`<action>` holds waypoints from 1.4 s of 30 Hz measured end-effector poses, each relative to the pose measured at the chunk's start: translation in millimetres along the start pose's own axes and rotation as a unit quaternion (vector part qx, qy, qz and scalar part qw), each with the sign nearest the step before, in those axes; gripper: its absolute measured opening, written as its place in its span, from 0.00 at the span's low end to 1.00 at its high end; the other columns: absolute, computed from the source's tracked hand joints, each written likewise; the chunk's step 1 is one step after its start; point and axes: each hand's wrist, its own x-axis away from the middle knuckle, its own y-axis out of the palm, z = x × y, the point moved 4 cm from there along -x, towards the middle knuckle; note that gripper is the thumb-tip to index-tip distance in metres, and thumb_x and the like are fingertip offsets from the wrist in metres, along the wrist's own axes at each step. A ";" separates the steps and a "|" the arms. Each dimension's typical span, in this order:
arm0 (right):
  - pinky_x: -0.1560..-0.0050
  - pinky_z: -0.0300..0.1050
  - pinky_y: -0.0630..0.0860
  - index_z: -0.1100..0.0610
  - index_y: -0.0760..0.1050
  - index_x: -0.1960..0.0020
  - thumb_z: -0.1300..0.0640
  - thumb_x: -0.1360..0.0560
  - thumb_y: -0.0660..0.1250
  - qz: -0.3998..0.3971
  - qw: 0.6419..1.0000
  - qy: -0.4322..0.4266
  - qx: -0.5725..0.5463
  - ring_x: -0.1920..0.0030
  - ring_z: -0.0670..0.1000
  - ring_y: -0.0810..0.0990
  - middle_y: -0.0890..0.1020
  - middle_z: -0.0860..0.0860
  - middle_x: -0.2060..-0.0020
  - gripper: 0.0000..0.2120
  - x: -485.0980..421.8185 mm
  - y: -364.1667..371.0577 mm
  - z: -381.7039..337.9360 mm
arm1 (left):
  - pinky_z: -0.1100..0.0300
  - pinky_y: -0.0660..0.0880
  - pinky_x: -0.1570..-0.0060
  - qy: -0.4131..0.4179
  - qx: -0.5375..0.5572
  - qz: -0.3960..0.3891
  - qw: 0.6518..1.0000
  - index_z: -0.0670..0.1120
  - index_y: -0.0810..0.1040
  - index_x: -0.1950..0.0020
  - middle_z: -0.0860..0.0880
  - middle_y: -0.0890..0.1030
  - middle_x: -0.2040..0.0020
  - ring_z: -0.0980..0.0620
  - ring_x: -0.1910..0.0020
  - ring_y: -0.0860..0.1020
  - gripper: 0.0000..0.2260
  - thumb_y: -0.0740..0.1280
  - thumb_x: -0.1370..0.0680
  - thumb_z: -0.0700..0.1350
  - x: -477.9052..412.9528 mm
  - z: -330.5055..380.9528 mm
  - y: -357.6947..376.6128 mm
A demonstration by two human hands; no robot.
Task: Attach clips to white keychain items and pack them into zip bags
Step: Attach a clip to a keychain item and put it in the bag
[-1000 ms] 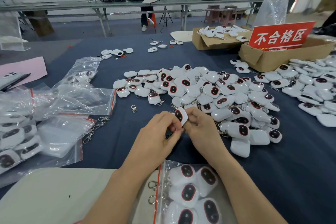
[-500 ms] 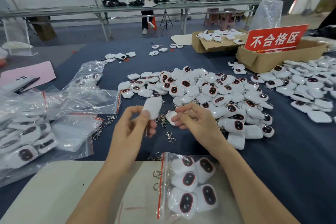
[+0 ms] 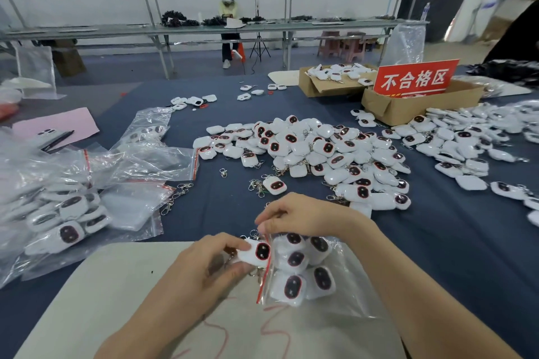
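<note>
At six o'clock on the bench [image 3: 437, 256], the left hand [image 3: 210, 268] curls its fingers [image 3: 230, 243] round a keychain [image 3: 258, 252] at the mouth of a part-filled zip bag [image 3: 350, 285], which the right hand [image 3: 303, 218] pinches open; packed bags [image 3: 67, 230] lie at nine o'clock, and a large heap [image 3: 320, 154] at twelve awaits.

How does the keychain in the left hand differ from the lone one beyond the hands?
Held keychain: gripped by the left hand at the zip bag's mouth, fingers partly covering it. Lone keychain: lying untouched on the blue cloth, fully visible. Both white, dark face up.
</note>
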 end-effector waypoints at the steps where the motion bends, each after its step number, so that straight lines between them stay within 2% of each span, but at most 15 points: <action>1: 0.39 0.40 0.75 0.48 0.83 0.41 0.48 0.22 0.70 -0.004 1.000 0.000 0.004 0.44 0.42 0.81 0.85 0.44 0.46 0.12 -0.7 0.4 -0.2 | 0.48 0.77 0.47 -0.005 -0.003 -0.008 1.000 0.63 0.78 0.47 0.56 0.83 0.52 0.51 0.52 0.80 0.09 0.73 0.26 0.57 -0.7 0.3 3.9; 5: 0.40 0.41 0.76 0.45 0.84 0.50 0.50 0.23 0.72 -0.008 1.000 -0.012 -0.010 0.46 0.41 0.82 0.86 0.41 0.52 0.04 -0.9 0.4 3.8 | 0.55 0.76 0.53 0.003 -0.029 -0.015 0.999 0.65 0.76 0.47 0.60 0.81 0.54 0.56 0.55 0.78 0.10 0.74 0.25 0.57 -1.3 1.4 11.6; 9: 0.48 0.36 0.73 0.39 0.82 0.59 0.50 0.23 0.71 0.017 0.999 -0.022 -0.041 0.55 0.35 0.80 0.84 0.36 0.59 0.08 1.5 -1.5 5.5 | 0.53 0.77 0.53 0.004 -0.018 -0.026 1.000 0.65 0.76 0.47 0.56 0.79 0.55 0.52 0.58 0.78 0.11 0.74 0.26 0.60 -2.2 -3.3 10.6; 13: 0.50 0.33 0.72 0.40 0.82 0.58 0.49 0.22 0.71 0.036 0.996 -0.020 -0.084 0.57 0.33 0.80 0.84 0.36 0.59 0.07 3.7 -5.3 8.3 | 0.59 0.75 0.54 0.027 -0.029 -0.017 0.999 0.67 0.76 0.47 0.60 0.78 0.51 0.52 0.56 0.78 0.14 0.68 0.29 0.70 -3.9 -2.5 7.8; 17: 0.48 0.35 0.73 0.44 0.82 0.56 0.50 0.21 0.70 0.033 0.995 -0.015 -0.097 0.59 0.35 0.79 0.83 0.37 0.63 0.05 2.3 -2.9 10.6 | 0.57 0.76 0.54 0.027 -0.011 -0.018 0.999 0.65 0.77 0.47 0.61 0.77 0.47 0.49 0.58 0.79 0.13 0.71 0.28 0.67 -4.3 2.5 12.0; 20: 0.54 0.29 0.72 0.45 0.82 0.57 0.49 0.21 0.70 0.035 0.992 -0.018 -0.118 0.61 0.35 0.79 0.83 0.38 0.64 0.06 4.5 -4.1 10.8 | 0.53 0.76 0.55 0.012 0.017 -0.018 1.000 0.63 0.79 0.47 0.57 0.79 0.49 0.45 0.57 0.79 0.13 0.72 0.28 0.66 -5.9 6.8 10.7; 23: 0.56 0.28 0.74 0.46 0.83 0.55 0.49 0.22 0.71 0.053 0.984 -0.018 -0.168 0.59 0.36 0.82 0.85 0.40 0.62 0.04 7.1 -6.2 14.3 | 0.62 0.73 0.57 -0.003 0.000 -0.007 1.000 0.65 0.79 0.48 0.58 0.78 0.54 0.52 0.59 0.76 0.11 0.72 0.29 0.63 -7.4 2.0 1.9; 26: 0.52 0.31 0.75 0.48 0.84 0.54 0.50 0.22 0.72 0.071 0.980 -0.017 -0.183 0.58 0.39 0.83 0.85 0.42 0.61 0.03 5.7 -5.6 16.1 | 0.62 0.72 0.60 -0.027 0.039 -0.048 0.998 0.62 0.79 0.45 0.62 0.75 0.60 0.59 0.66 0.72 0.13 0.73 0.27 0.63 -6.2 -0.8 8.4; 28: 0.50 0.34 0.75 0.48 0.84 0.55 0.50 0.23 0.72 0.082 0.981 -0.016 -0.175 0.58 0.40 0.82 0.86 0.45 0.61 0.04 3.8 -4.7 15.2 | 0.57 0.77 0.55 -0.023 0.043 -0.071 0.996 0.63 0.79 0.42 0.65 0.79 0.54 0.56 0.61 0.76 0.16 0.72 0.27 0.63 -5.5 3.2 17.1; 30: 0.50 0.39 0.76 0.48 0.84 0.55 0.50 0.23 0.72 0.094 0.981 -0.015 -0.170 0.58 0.44 0.82 0.87 0.50 0.59 0.04 2.6 -3.5 13.9 | 0.56 0.78 0.50 -0.005 0.019 -0.070 0.997 0.65 0.78 0.40 0.64 0.80 0.46 0.52 0.56 0.79 0.14 0.72 0.24 0.56 -7.9 7.5 21.9; 32: 0.50 0.48 0.76 0.48 0.84 0.56 0.51 0.23 0.72 0.108 0.979 -0.015 -0.170 0.58 0.49 0.79 0.86 0.57 0.56 0.04 2.1 -3.0 12.4 | 0.64 0.74 0.53 0.007 0.006 -0.066 0.998 0.67 0.78 0.41 0.65 0.78 0.46 0.55 0.57 0.77 0.16 0.73 0.23 0.48 -10.4 10.7 23.3; 34: 0.53 0.45 0.74 0.49 0.84 0.57 0.53 0.23 0.72 0.114 0.978 -0.018 -0.173 0.60 0.47 0.78 0.86 0.53 0.62 0.05 1.5 -2.2 11.3 | 0.68 0.70 0.52 0.023 0.014 -0.078 0.997 0.63 0.81 0.44 0.65 0.79 0.48 0.59 0.52 0.75 0.15 0.71 0.22 0.43 -11.6 15.4 25.5; 37: 0.56 0.33 0.76 0.49 0.83 0.58 0.55 0.23 0.73 0.113 0.979 -0.021 -0.169 0.65 0.39 0.80 0.84 0.43 0.69 0.05 0.0 -0.8 10.0 | 0.63 0.72 0.43 -0.009 0.087 -0.095 0.992 0.55 0.85 0.46 0.57 0.84 0.46 0.55 0.43 0.78 0.18 0.64 0.19 0.32 -11.5 20.3 25.2; 40: 0.57 0.30 0.75 0.49 0.84 0.57 0.54 0.24 0.73 0.115 0.981 -0.028 -0.155 0.65 0.37 0.79 0.84 0.42 0.67 0.04 -1.0 -1.0 9.6 | 0.61 0.74 0.50 -0.069 0.228 -0.100 0.966 0.43 0.78 0.41 0.44 0.85 0.50 0.48 0.50 0.80 0.15 0.60 0.24 0.32 -11.6 20.2 24.9; 42: 0.57 0.28 0.74 0.50 0.85 0.55 0.51 0.24 0.74 0.089 0.987 -0.029 -0.128 0.63 0.36 0.79 0.85 0.43 0.64 0.03 0.1 -0.1 7.8 | 0.61 0.72 0.52 -0.100 0.285 -0.087 0.949 0.40 0.72 0.41 0.43 0.85 0.54 0.50 0.52 0.77 0.16 0.59 0.29 0.35 -11.9 17.7 25.8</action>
